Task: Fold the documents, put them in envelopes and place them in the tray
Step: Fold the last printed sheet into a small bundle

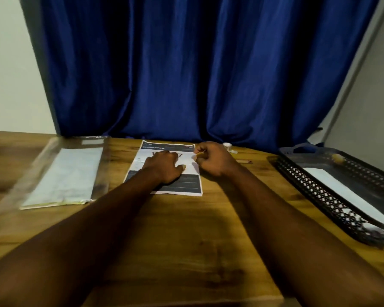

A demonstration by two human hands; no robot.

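Document point(187, 185) lies flat, unfolded, mid-counter point(186, 235). Left hand point(164, 167) presses it, fingers laid on sheet. Right hand point(211, 160) at its right edge, fingers curled; grip on paper unclear. Tray point(308, 185) at right holds one white envelope point(341, 191). Envelope stack point(64, 173) lies left. Folding apparently just starting.

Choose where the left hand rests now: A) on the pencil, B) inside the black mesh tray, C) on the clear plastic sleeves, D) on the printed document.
D: the left hand presses on the printed document in the middle of the wooden table.
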